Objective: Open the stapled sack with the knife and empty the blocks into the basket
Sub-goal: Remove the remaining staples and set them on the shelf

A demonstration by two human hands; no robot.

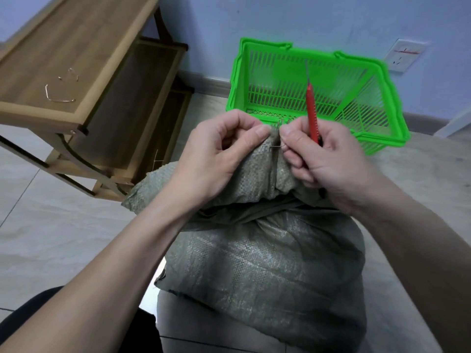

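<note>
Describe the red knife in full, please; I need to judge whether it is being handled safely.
The red utility knife is slim, with a plastic-looking red body and a thin grey blade extended from its top end. It points up and away from the person, tilted slightly left, in front of the green basket. The right hand grips its lower end while its fingertips also pinch a staple at the sack mouth. The blade touches nothing.

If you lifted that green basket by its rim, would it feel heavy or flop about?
Probably light: the basket has slotted plastic walls and nothing visible inside. It likely stays stiff, since its thick rim holds a crisp shape. Being empty, it may slide easily on the smooth floor tiles if pushed.
</note>
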